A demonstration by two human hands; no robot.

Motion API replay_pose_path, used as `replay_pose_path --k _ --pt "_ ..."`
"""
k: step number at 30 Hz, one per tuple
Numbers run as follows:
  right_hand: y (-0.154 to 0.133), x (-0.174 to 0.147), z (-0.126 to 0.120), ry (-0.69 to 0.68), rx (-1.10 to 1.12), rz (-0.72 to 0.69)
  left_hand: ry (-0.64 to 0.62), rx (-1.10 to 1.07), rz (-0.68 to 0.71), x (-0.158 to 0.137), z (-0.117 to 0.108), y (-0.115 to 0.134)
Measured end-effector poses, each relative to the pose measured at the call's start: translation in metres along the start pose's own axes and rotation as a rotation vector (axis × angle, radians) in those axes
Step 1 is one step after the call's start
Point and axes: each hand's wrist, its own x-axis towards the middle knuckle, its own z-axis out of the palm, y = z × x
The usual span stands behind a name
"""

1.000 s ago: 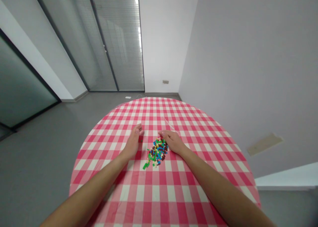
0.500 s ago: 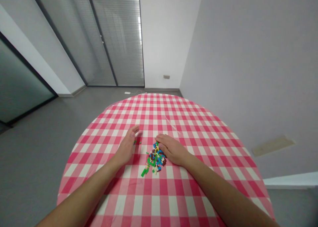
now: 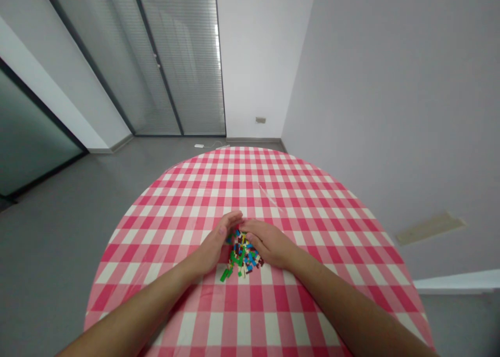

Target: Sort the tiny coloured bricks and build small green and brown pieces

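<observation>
A small heap of toy building bricks (image 3: 242, 255), in green, blue, yellow, cream and dark brown, lies on the checked cloth between my hands. My left hand (image 3: 214, 243) curves along the left and far side of the heap, with its fingers stretched out. From the right, my right hand (image 3: 273, 243) cups the heap's far edge, fingers extended and palm turned inward. The fingertips of both hands come close together behind the bricks. A green brick (image 3: 224, 275) lies at the near left tip of the heap. Some bricks are partly hidden beside the palms.
The round table wears a red and white checked tablecloth (image 3: 312, 289). Beyond its far edge, a white power strip (image 3: 199, 145) with a cable lies on the grey floor. A wall (image 3: 390, 112) rises close on the right. Glass partitions with blinds (image 3: 191, 60) stand at the back left.
My left hand has moved right, up to the heap, and the loose green pieces near it now lie against the heap or out of sight. My right hand has shifted only slightly.
</observation>
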Motion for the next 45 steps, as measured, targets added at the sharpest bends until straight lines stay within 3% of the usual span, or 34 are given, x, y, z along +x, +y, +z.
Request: replay_pose_path --k 5,8,13,16,18,20,25,31,34,40,45 --pt "0.0 -0.001 -0.003 0.027 0.051 0.048 0.116 -0.226 -0.096 0.014 0.011 -0.005" --pt "0.003 -0.003 -0.004 0.091 0.109 0.125 0.139 -0.122 -0.116 0.016 0.006 0.006" --pt "0.015 -0.005 -0.001 0.396 0.368 0.349 -0.088 0.558 -0.143 0.005 -0.017 0.044" --pt "0.021 -0.004 0.001 0.497 0.465 0.436 -0.331 0.824 -0.27 -0.004 -0.022 0.065" --pt "0.022 -0.003 0.001 0.506 0.47 0.461 -0.484 0.905 -0.36 -0.01 -0.019 0.074" --pt "0.022 -0.003 0.0 0.497 0.461 0.471 -0.555 0.954 -0.361 -0.014 -0.013 0.078" --pt "0.021 -0.003 -0.001 0.48 0.432 0.477 -0.586 1.027 -0.254 -0.016 -0.006 0.072" --pt "0.021 -0.002 -0.001 0.48 0.419 0.482 -0.649 0.932 -0.212 -0.012 -0.012 0.07" --pt "0.022 -0.002 0.0 0.491 0.442 0.484 -0.585 0.843 -0.227 -0.009 -0.017 0.07" --pt "0.025 -0.002 0.003 0.522 0.43 0.506 -0.112 0.662 -0.142 0.002 -0.033 0.048" --pt "0.028 -0.003 0.004 0.526 0.404 0.524 0.074 0.652 -0.091 0.013 -0.035 0.041"
